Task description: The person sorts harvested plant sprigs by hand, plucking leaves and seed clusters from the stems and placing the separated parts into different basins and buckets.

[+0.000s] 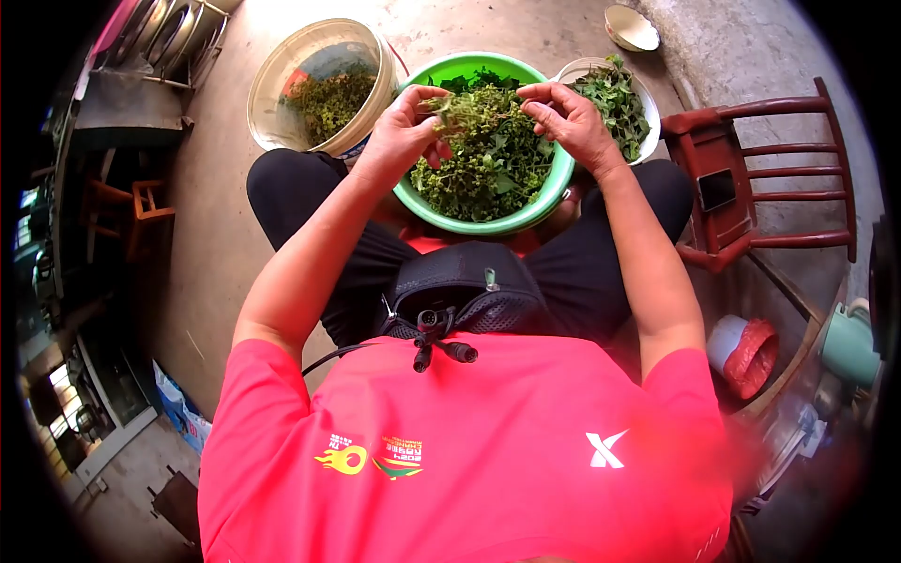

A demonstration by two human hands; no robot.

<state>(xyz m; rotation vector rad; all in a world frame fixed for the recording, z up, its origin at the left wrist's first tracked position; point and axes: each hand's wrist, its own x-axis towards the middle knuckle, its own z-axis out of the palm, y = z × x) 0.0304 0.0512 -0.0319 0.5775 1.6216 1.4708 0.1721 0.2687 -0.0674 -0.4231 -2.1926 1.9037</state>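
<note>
A green basin (479,226) heaped with leafy stems (488,178) sits between my knees. My left hand (405,133) is over its left rim, thumb and fingers closed on a thin, yellowish-green sprig (466,111). Above the right side of the basin is my right hand (574,124), its thumb and forefinger pinched together. Whatever is between those fingertips is too small to make out. Just beyond the right hand stands a white bowl (649,111) of larger leafy greens (610,105), partly hidden by that hand.
A cream bucket (265,86) with stalks and trimmings (328,101) inside stands left of the basin. An off-white bowl (632,28) lies on the floor at the upper right. A dark red wooden chair (718,178) is close on my right, with a small black object on its seat.
</note>
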